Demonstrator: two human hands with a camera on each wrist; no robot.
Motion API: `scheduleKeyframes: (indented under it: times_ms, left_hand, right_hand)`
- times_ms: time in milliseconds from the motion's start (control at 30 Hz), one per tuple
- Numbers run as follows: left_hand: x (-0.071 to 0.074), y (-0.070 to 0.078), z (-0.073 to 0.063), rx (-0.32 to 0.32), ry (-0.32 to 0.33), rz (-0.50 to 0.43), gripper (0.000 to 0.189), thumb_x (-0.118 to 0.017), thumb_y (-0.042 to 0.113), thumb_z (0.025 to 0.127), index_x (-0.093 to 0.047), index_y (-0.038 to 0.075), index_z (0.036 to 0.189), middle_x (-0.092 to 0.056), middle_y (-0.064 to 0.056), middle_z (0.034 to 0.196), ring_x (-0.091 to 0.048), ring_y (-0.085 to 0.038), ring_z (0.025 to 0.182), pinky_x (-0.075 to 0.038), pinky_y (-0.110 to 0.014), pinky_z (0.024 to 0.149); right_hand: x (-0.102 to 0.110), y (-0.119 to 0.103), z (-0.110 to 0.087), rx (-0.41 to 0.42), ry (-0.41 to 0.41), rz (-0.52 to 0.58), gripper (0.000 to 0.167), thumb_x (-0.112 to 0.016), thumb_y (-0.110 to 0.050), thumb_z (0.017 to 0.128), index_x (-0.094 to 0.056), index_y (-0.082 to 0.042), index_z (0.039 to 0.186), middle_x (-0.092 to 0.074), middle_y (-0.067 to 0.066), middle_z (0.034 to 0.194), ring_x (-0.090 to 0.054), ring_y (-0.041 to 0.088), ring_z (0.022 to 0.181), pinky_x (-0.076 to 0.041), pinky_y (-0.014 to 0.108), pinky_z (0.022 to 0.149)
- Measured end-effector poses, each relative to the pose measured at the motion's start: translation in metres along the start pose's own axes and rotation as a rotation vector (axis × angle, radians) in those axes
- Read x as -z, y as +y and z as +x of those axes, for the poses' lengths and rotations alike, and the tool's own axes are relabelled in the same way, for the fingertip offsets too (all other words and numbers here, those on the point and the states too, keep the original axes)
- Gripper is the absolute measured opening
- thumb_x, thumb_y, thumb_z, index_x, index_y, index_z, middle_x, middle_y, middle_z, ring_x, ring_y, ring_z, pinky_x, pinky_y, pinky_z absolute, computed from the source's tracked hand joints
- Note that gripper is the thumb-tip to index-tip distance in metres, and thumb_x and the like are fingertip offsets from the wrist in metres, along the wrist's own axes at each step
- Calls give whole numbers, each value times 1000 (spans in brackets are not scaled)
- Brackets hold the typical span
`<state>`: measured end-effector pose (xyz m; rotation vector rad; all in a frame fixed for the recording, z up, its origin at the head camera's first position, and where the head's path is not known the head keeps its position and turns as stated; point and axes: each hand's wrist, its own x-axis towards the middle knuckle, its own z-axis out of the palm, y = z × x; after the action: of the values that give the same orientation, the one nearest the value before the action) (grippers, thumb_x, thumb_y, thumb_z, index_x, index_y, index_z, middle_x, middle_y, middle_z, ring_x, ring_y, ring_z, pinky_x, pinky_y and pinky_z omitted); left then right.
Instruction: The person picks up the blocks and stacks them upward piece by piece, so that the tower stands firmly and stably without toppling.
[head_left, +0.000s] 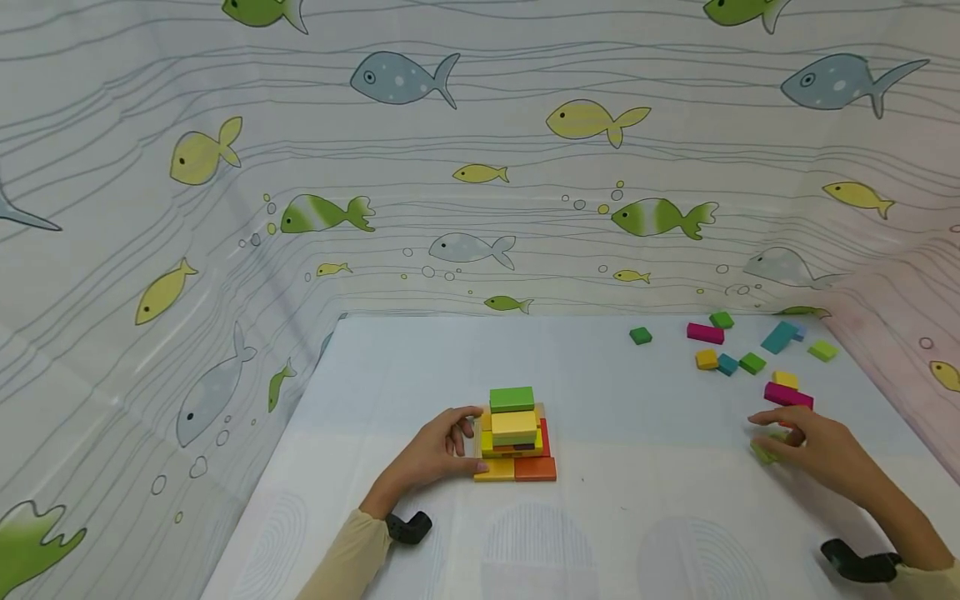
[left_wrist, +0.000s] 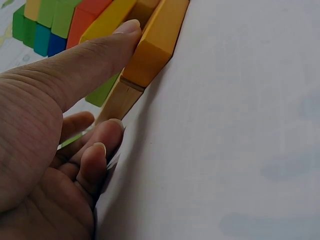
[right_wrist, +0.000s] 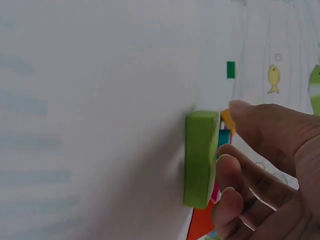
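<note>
A low stack of coloured blocks stands left of the table's middle, a green block at its back and a yellow one on top. My left hand spans the stack's left side, index fingertip near the back. In the left wrist view, the thumb touches the orange-yellow block at the edge, and the other fingers bend loosely beside a bare wooden block. My right hand hovers at a light green block. Its thumb and fingers are apart, just beyond the light green block in the right wrist view.
Loose blocks lie at the back right: magenta, teal, yellow, several green, and another magenta one just past my right hand. A fish-printed curtain surrounds the white tabletop.
</note>
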<state>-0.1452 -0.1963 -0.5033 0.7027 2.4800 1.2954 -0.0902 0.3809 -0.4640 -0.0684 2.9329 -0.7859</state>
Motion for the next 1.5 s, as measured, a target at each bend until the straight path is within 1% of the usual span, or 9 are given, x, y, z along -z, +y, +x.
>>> scheduleKeyframes:
  times_ms: [133, 367, 533, 667, 833, 933, 1067, 1333, 1500]
  left_hand:
    - [0, -2, 0, 8, -3, -14, 82, -90, 37, 81, -50, 22, 150, -57, -1, 113, -56, -19, 81, -47, -27, 69]
    - [-2, -2, 0, 9, 12, -57, 82, -91, 24, 80, -50, 18, 151, -58, -8, 115, -56, -30, 83, -43, -27, 68]
    - [-1, -2, 0, 8, 10, -50, 82, -92, 26, 80, -50, 19, 150, -58, -7, 114, -57, -29, 83, -44, -27, 69]
    - [0, 0, 0, 16, 0, -22, 81, -91, 33, 81, -50, 23, 150, -57, -3, 113, -56, -22, 82, -46, -27, 70]
    - [1, 4, 0, 13, -8, -6, 82, -90, 40, 81, -50, 24, 150, -57, -2, 112, -56, -20, 82, -47, -28, 71]
    - [1, 3, 0, 9, -10, -8, 82, -89, 40, 81, -49, 22, 151, -57, -2, 113, -56, -20, 82, -47, -28, 71]
    - [0, 1, 0, 6, -11, -11, 83, -89, 38, 82, -49, 20, 152, -57, -3, 113, -56, -20, 82, -47, -28, 71]
    - [0, -1, -1, 12, -8, -35, 81, -91, 36, 80, -50, 25, 150, -57, -2, 113, -57, -22, 83, -47, -27, 70]
    - [0, 1, -1, 3, -3, -50, 79, -92, 33, 80, -51, 27, 148, -57, -3, 113, -57, -24, 83, -46, -27, 70]
  right_hand:
    - [0, 19, -2, -42, -23, -30, 53, -80, -39, 90, -68, -4, 128, -64, 20, 115, -53, 22, 80, -47, 28, 56]
    - [6, 36, -3, -146, -69, -70, 77, -79, -57, 84, -64, 3, 129, -59, 32, 118, -55, 26, 79, -50, 34, 58]
    - [7, 42, -7, -186, -108, -29, 70, -84, -36, 85, -58, 8, 133, -59, 29, 110, -55, 24, 77, -55, 35, 61]
    - [7, 44, -9, -164, -81, -36, 58, -85, -22, 84, -61, 9, 128, -62, 20, 100, -54, 23, 76, -54, 34, 60]
    - [6, 39, -9, -141, -42, -65, 57, -88, -30, 81, -67, 7, 119, -61, 8, 85, -51, 22, 75, -47, 28, 56]
    - [4, 34, -8, -106, -24, -67, 57, -88, -34, 81, -69, 5, 118, -61, 5, 86, -51, 22, 75, -44, 27, 55]
    - [3, 26, -5, -68, 3, -49, 55, -88, -31, 82, -69, 5, 119, -63, 8, 91, -52, 23, 77, -46, 26, 55]
    - [2, 6, -2, 30, 90, -38, 48, -87, -26, 84, -71, 0, 120, -64, 5, 91, -52, 23, 80, -43, 25, 53]
    - [-1, -10, 1, 85, 143, -29, 45, -88, -26, 83, -73, -3, 118, -65, 2, 89, -49, 17, 75, -41, 25, 52]
